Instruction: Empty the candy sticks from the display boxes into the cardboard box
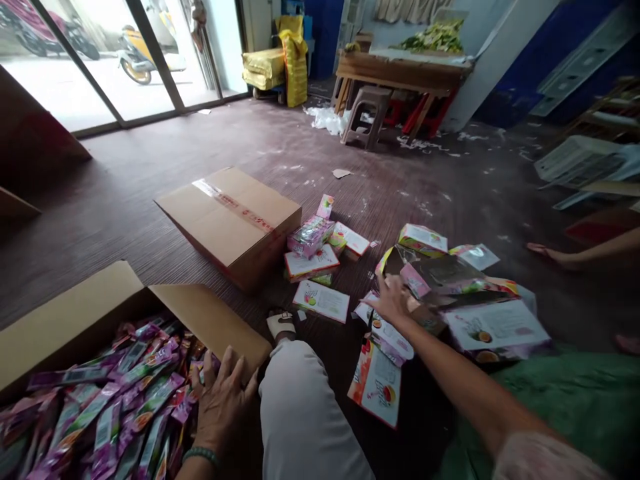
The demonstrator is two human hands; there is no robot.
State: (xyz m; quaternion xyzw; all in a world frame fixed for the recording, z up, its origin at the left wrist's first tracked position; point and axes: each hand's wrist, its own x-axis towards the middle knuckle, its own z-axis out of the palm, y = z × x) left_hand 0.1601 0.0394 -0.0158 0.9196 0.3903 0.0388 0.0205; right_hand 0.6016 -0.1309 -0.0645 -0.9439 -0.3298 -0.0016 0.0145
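My left hand (225, 400) rests with fingers spread at the inner edge of an open cardboard carton (210, 317), touching the packets near its side. Heaped inside are purple and green sachets (133, 393) with fruit pictures. My right hand (391, 300) is stretched out over a pile of opened small printed boxes (493, 327), its fingers apart and slightly blurred. Close to its fingertips are a pink piece of packaging (416, 280) and an opened box flap (384, 261). Below it lies a flattened fruit-print box (383, 387). I see nothing held in either hand.
A taped closed carton (235, 207) stands ahead. Beside it are stacked small boxes (313, 260) and a wrapped purple pack (311, 235). Green sacking (565, 400) lies at right, near another person's foot (560, 257). A wooden table (400, 70) and stool (367, 113) stand at the back.
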